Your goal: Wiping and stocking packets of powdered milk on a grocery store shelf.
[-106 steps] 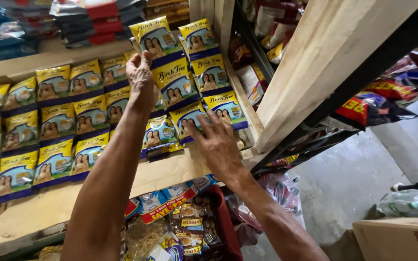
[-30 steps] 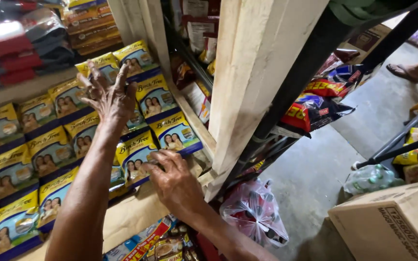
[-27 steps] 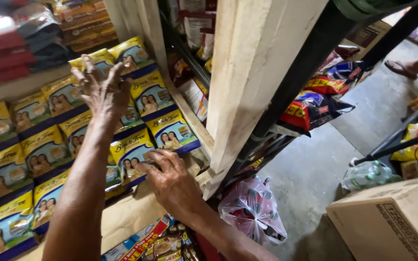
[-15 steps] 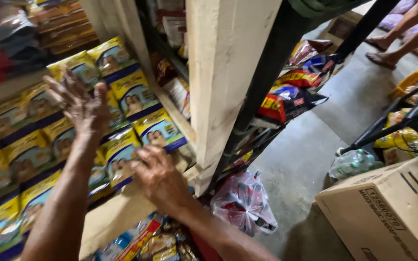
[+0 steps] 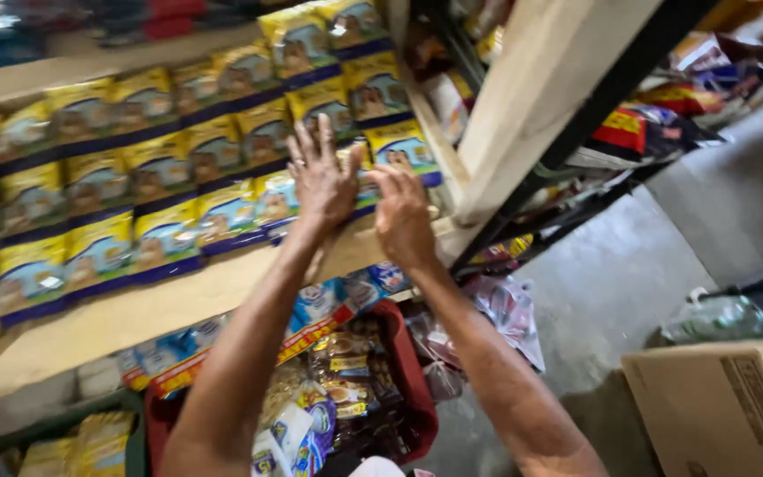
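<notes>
Both hands have come together on the packets (image 5: 222,212) above the shelf (image 5: 134,314): left hand (image 5: 321,181) spread open, right hand (image 5: 402,216) open, flat, straightening the row.

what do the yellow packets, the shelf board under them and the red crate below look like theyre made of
Yellow packets: likely thin plastic film, glossy, since light glints off their crinkled faces. Shelf board: looks like bare wood or plywood, pale and matte, with no sheen. Red crate: probably moulded plastic, smooth with an even colour, though blur leaves it uncertain.
</notes>
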